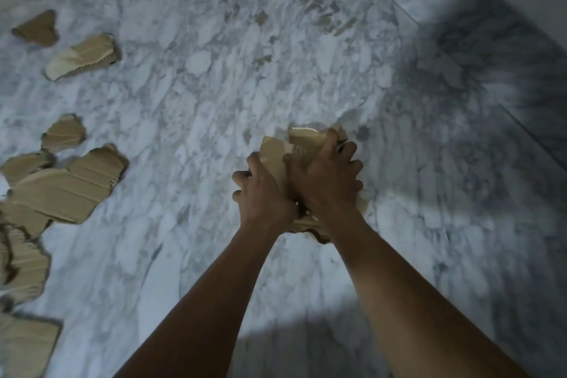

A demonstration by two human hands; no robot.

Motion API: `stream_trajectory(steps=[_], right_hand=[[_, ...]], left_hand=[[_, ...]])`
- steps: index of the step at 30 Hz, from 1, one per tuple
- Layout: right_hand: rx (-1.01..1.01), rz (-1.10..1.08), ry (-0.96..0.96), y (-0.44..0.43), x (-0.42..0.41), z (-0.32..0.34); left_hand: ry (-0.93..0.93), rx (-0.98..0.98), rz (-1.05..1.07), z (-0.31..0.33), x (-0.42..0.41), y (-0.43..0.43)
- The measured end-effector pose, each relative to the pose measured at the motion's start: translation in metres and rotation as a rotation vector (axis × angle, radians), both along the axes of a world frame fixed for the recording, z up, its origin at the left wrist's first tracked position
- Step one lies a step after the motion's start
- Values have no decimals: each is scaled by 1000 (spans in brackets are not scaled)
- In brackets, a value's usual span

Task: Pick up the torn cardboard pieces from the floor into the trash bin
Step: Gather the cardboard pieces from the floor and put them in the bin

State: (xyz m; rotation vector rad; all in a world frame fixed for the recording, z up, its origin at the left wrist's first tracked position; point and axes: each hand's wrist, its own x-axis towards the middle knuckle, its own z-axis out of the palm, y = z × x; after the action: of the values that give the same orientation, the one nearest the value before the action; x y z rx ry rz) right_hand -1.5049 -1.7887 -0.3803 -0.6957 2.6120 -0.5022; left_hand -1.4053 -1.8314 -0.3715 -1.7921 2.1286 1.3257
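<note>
Both my hands press together around a bundle of torn brown cardboard pieces held above the marble floor, near the middle of the view. My left hand grips the bundle's left side; my right hand clamps over its top and right side. Bits of the bundle stick out above and below the hands. Several more torn pieces lie on the floor at the left: a big one, a small one, a pale-edged one and a far one. No trash bin is in view.
The floor is grey-white marble. More cardboard is piled along the left edge, down to the bottom left corner. A dark shadow covers the right side, next to a pale wall at top right.
</note>
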Motion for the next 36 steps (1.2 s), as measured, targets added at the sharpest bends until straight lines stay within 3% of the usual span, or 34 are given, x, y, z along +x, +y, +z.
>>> stream_trajectory(steps=[3,8,12,22,29,36], right_hand=[[-74,-27,-72,8,-10,2],[-226,-106,-174,29,-7,1],[-301,-221,-281,45,-5,6],[-402,-307,-159,87,-17,52],[-574,-392,-22,144,-63,145],[-649,-451,128,241,-86,234]], left_hand=[[267,158,58,2,-5,0],[383,121,140,11,4,16],[498,294,245,7,12,19],[643,361,194,49,-13,49],[769,378,-45,139,-66,84],[848,407,-191,229,-101,172]])
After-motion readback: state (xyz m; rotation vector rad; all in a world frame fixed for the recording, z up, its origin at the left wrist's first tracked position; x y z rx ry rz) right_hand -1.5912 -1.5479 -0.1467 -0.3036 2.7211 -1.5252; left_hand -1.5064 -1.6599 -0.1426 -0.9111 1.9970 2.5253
